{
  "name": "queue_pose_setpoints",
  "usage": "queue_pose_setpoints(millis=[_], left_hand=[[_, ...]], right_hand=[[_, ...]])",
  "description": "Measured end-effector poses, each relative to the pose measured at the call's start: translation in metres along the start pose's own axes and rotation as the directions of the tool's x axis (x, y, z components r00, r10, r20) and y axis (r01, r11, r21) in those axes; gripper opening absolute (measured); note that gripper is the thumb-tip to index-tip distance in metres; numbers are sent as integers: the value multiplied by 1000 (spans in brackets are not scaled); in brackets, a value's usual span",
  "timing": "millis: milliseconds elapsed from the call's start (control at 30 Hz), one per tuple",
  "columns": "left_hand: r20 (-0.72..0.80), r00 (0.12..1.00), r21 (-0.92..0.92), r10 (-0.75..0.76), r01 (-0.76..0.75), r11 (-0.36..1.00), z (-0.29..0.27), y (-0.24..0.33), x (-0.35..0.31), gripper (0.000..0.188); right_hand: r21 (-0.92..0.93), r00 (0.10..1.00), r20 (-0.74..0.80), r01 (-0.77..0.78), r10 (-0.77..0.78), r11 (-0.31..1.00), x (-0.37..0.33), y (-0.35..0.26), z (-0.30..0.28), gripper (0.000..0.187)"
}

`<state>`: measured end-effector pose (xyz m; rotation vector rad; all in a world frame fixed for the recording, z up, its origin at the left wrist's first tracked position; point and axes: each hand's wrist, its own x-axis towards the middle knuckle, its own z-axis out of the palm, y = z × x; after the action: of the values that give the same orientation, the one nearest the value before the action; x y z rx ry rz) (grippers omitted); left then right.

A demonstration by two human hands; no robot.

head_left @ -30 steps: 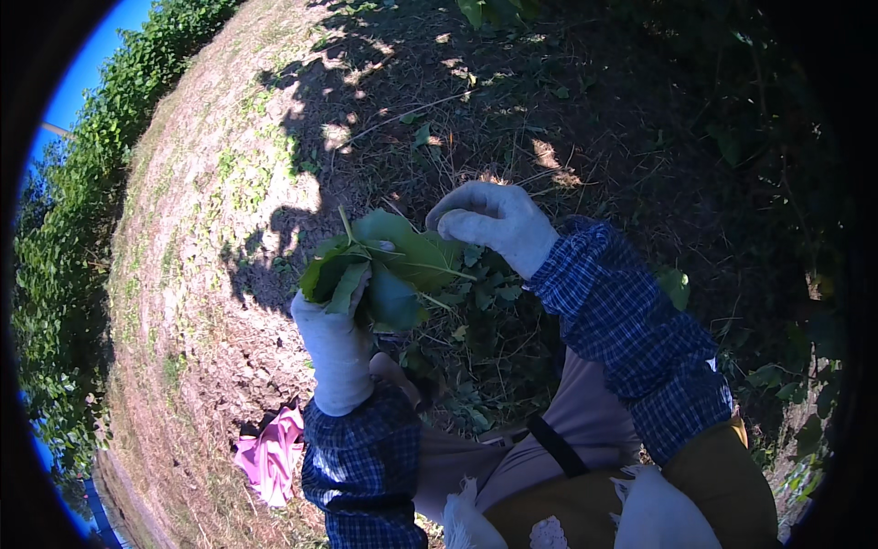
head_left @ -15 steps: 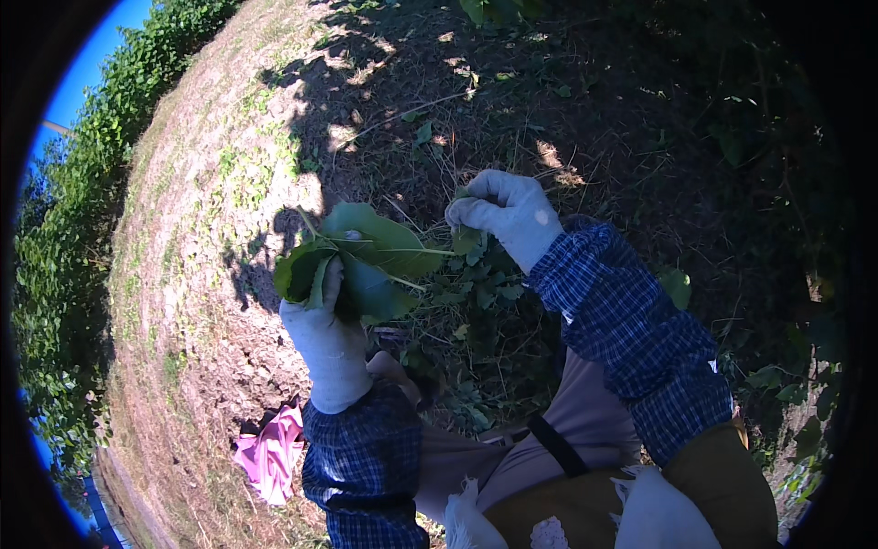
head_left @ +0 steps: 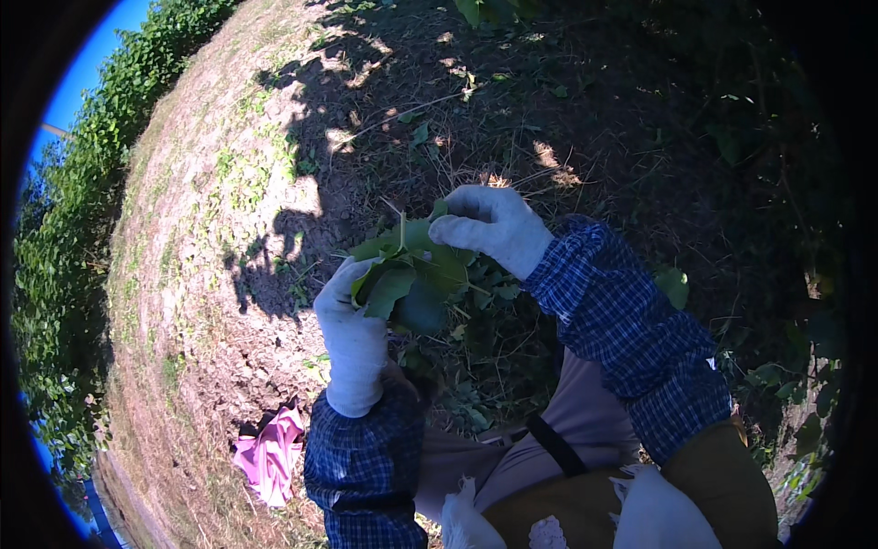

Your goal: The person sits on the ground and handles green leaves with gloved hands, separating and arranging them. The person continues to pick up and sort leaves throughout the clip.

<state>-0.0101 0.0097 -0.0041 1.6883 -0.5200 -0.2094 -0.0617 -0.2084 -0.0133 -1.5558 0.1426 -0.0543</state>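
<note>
Holding a bunch of green leaves (head_left: 393, 288) at the fingertip edge of the gloved left hand (head_left: 347, 316), with fingers bent around. Just now carried rightward, from apart to meeting the gloved right hand (head_left: 492, 224), so within both hands' work. With right fingers narrow, perhaps gripping a leaf; in shadow, cannot tell surely.

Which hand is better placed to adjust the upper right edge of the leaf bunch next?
Probably the right hand: its fingers are already at that edge, while the left hand is occupied holding the leaf bunch from the lower left.
</note>
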Motion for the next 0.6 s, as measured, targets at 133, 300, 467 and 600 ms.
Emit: queue_pose_setpoints(millis=[133,300,467,600], left_hand=[[98,993,66,73,-79,995,4,-4,-3,22],[108,990,85,90,-99,991,6,-7,-2,22],[69,997,23,-23,21,999,8,4,-3,29],[11,999,-11,32,-32,999,8,1,-1,20]], right_hand=[[-8,999,30,32,-31,999,0,9,6,19],[-51,996,-3,94,-94,994,1,13,7,9],[18,994,-40,98,-97,995,-1,10,11,6],[74,994,-101,55,-47,996,-2,5,10,6]])
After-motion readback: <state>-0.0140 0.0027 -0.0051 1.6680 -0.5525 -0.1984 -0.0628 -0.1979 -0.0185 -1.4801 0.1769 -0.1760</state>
